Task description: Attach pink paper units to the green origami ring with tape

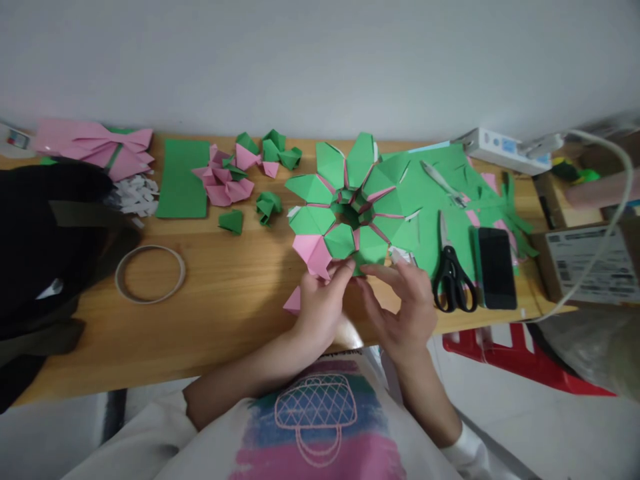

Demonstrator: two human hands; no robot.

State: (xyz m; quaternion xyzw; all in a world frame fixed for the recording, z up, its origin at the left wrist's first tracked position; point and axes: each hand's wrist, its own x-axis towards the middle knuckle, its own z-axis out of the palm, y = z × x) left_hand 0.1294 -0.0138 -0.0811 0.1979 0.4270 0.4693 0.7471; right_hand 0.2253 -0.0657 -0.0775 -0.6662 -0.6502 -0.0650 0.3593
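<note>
The paper flower (320, 167) was green edged with pink; the scissors' handles (451, 277) were black, the table (210, 333) wood-grained

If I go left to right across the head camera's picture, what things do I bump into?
Dark bundle → plain green sheet → big green-and-pink paper flower → black-handled scissors → phone → cardboard box with a label.

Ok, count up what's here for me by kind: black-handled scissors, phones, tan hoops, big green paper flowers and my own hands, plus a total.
Black-handled scissors: 1
Phone: 1
Tan hoop: 1
Big green paper flower: 1
Hands, left hand and right hand: 2
Total: 6
</note>
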